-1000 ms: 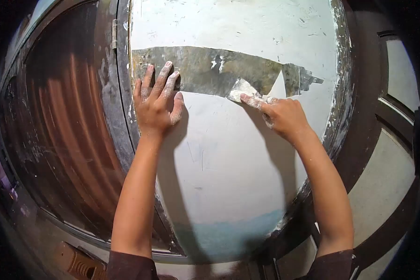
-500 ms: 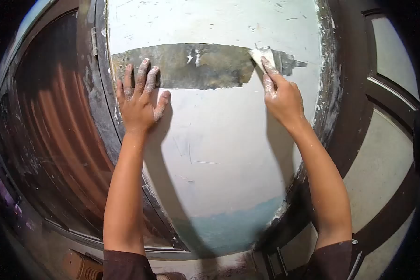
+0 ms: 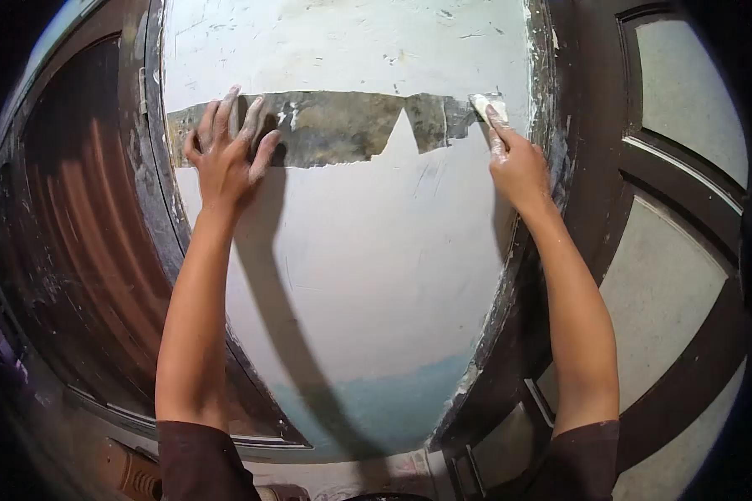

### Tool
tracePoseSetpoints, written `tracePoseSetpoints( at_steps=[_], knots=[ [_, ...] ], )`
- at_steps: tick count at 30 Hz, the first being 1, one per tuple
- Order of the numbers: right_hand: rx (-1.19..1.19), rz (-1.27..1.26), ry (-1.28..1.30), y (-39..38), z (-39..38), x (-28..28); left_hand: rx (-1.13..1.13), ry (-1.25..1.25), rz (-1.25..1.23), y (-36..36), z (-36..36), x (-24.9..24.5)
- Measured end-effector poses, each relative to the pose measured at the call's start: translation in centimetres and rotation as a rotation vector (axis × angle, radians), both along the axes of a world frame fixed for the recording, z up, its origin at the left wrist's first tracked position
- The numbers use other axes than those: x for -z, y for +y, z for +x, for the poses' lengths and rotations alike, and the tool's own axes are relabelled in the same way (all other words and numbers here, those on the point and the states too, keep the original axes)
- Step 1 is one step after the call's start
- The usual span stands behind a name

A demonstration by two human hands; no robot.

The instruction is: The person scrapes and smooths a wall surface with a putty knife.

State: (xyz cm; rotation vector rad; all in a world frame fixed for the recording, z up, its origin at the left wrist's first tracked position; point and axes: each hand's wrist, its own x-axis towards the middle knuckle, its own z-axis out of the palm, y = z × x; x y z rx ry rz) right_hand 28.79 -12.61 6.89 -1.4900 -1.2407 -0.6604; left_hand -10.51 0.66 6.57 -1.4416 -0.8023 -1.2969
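My right hand (image 3: 520, 167) grips a putty knife (image 3: 488, 110), its blade smeared with white. The blade lies against the wall at the right end of a bare grey strip (image 3: 334, 125). My left hand (image 3: 226, 163) rests on the wall over the strip's left end, fingers spread, with white dust on them. White-coated wall (image 3: 376, 242) surrounds the strip above and below. A white pointed patch (image 3: 403, 134) juts up into the strip between its wider left part and its smaller right part. My fingers partly hide the knife's handle.
Dark weathered frame edges border the wall on both sides. To the left is a dark-framed panel with a reddish-brown curtain (image 3: 83, 250); to the right, a brown panelled door (image 3: 597, 217). Blue-green paint (image 3: 384, 409) shows low on the wall. A brown object (image 3: 129, 476) sits at lower left.
My right hand and the putty knife have moved rightward along the strip, uncovering the white pointed patch. The whole view has shifted. My left hand stays on the wall, its fingers slightly more bent.
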Motion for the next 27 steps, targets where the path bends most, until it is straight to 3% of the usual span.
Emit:
tracePoseSetpoints(
  at_steps=[7, 9, 27],
  knots=[
    [-0.013, -0.109, 0.016, -0.9, 0.0, -1.5, -0.029, 0.035, -0.046, -1.0, 8.3, -6.5],
    [-0.067, -0.034, 0.010, -0.4, 1.0, -1.8, -0.046, 0.040, -0.107, -0.6, 9.8, -7.2],
    [-0.070, 0.004, -0.045, 2.5, 1.5, -4.2, -0.021, -0.053, 0.018, 0.6, 10.3, -4.0]
  ],
)
